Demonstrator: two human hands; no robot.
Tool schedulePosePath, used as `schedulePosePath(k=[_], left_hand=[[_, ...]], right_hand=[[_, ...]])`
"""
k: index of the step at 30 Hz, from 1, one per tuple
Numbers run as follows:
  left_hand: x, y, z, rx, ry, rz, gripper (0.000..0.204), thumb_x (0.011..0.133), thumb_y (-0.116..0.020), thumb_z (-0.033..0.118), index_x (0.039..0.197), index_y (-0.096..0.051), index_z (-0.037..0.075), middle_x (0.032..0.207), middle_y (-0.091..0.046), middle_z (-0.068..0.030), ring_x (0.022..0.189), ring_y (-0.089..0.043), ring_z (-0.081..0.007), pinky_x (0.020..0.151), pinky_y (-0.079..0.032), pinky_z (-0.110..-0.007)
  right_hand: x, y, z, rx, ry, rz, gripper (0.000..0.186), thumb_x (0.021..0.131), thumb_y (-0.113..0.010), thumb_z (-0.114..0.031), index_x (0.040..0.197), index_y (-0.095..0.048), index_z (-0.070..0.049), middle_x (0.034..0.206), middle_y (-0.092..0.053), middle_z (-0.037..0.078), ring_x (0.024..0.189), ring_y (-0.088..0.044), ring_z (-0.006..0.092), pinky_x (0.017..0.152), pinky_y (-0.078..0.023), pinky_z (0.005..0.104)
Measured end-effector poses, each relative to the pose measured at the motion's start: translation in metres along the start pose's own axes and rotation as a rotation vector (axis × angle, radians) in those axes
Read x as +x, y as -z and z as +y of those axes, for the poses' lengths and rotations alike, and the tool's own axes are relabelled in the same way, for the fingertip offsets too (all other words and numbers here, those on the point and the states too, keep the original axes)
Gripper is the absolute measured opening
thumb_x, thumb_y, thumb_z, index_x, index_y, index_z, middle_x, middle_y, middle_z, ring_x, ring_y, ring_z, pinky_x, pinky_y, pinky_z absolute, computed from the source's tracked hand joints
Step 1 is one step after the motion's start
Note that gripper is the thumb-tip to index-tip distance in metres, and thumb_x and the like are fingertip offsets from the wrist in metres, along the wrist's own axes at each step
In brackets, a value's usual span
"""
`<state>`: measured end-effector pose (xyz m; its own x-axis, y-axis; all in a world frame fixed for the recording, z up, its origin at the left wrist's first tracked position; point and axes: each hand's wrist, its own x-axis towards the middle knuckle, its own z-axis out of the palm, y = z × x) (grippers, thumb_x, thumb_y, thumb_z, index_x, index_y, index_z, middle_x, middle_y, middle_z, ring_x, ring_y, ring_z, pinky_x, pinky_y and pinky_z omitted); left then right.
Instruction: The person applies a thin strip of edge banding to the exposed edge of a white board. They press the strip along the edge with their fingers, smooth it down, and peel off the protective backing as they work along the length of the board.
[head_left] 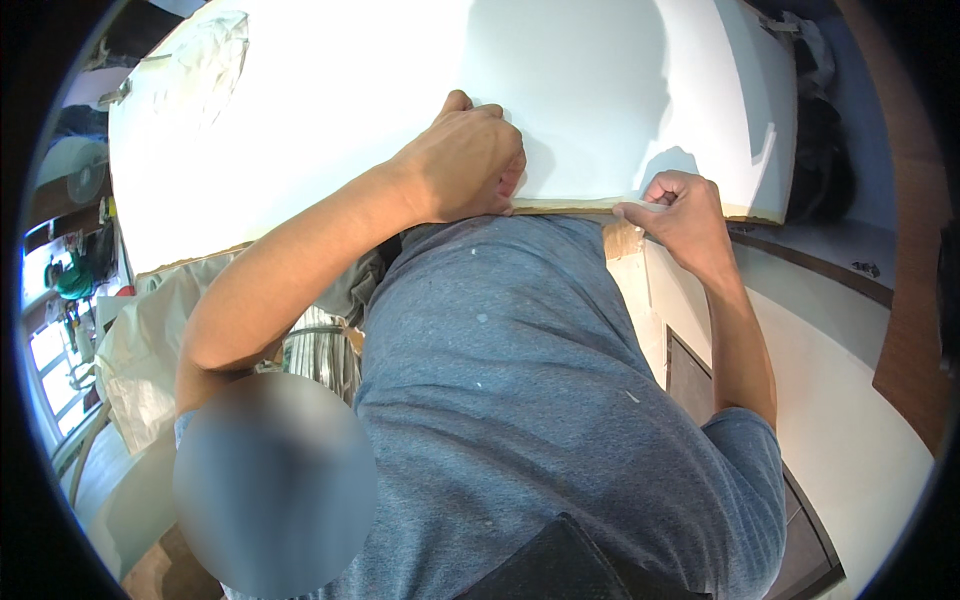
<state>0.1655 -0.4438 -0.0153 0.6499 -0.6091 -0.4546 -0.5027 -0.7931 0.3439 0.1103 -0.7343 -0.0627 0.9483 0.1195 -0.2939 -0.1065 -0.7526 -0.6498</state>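
A large white board point(330, 120) lies in front of me, with a narrow tan strip, perhaps tape, point(560, 207) along its near edge against my body. My left hand point(465, 160) rests on the board at that edge, fingers curled; whatever is in them is hidden. My right hand point(678, 212) is farther right on the same edge, thumb and index finger pinched on the strip. My shadow falls across the board.
A crumpled pale sheet point(205, 60) lies at the board's upper left, near a metal clip point(115, 95). Beige fabric point(150, 350) hangs below left. A pale cabinet point(830, 370) and a brown wooden panel point(905, 350) stand at the right.
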Motion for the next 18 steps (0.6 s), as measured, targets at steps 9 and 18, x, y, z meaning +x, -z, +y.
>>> schedulePosePath(k=[9,18], left_hand=[[-0.032,-0.017,-0.029,0.014,-0.064,0.233,0.037,0.076,-0.094,0.031,0.079,-0.063,0.012,0.09,-0.066,-0.002,0.107,-0.063,-0.0234,0.104,-0.04,-0.041],[-0.103,0.002,-0.067,0.12,0.263,0.218,0.053,0.062,-0.098,0.039,0.069,-0.055,0.01,0.074,-0.063,-0.0034,0.093,-0.066,-0.025,0.098,-0.042,-0.042]], right_hand=[[0.002,-0.008,0.008,-0.018,-0.01,0.023,0.04,0.079,-0.094,-0.025,0.071,-0.066,0.002,0.06,-0.053,0.008,0.059,-0.046,0.015,0.057,-0.04,0.0362],[0.001,-0.007,0.0,0.001,-0.05,0.025,0.037,0.078,-0.093,-0.021,0.07,-0.065,0.002,0.06,-0.053,0.006,0.059,-0.044,0.0126,0.055,-0.038,0.0344]])
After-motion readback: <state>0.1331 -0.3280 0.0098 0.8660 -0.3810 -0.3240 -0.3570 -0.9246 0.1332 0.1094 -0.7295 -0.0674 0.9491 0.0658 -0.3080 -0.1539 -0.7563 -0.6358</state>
